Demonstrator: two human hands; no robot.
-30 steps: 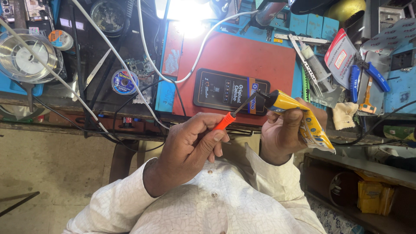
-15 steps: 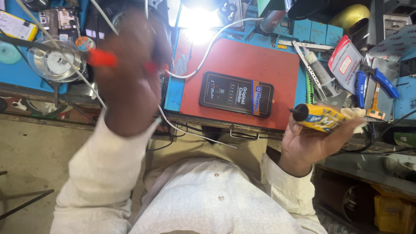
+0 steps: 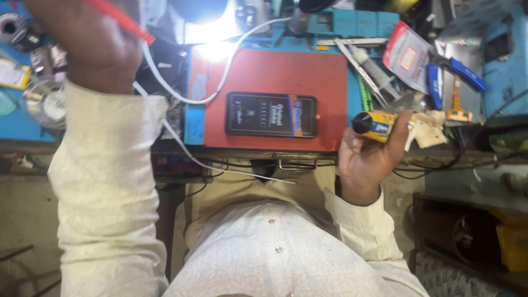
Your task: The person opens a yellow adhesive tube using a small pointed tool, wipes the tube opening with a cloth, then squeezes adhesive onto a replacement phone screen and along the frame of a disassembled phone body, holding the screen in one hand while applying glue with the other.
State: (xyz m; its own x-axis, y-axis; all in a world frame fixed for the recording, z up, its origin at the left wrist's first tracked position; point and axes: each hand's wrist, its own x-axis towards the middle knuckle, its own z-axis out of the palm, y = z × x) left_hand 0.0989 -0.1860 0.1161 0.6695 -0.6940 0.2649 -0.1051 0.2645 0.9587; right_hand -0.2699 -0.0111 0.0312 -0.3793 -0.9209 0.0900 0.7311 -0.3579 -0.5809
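So closest to the camera there's the cream shirt (image 3: 275, 258), and both sleeves come up from it. The right hand (image 3: 368, 157) sits at the bench edge, fingers and thumb wrapped around a yellow tube (image 3: 379, 125) with a black cap. Just past it a dark phone (image 3: 271, 114) lies flat on the red mat (image 3: 308, 71), with a white cable (image 3: 220, 88) looping beside it. Further up, the left hand (image 3: 96, 52) is closed around a red tool (image 3: 124, 22). Blue-handled pliers (image 3: 456, 71) lie far right.
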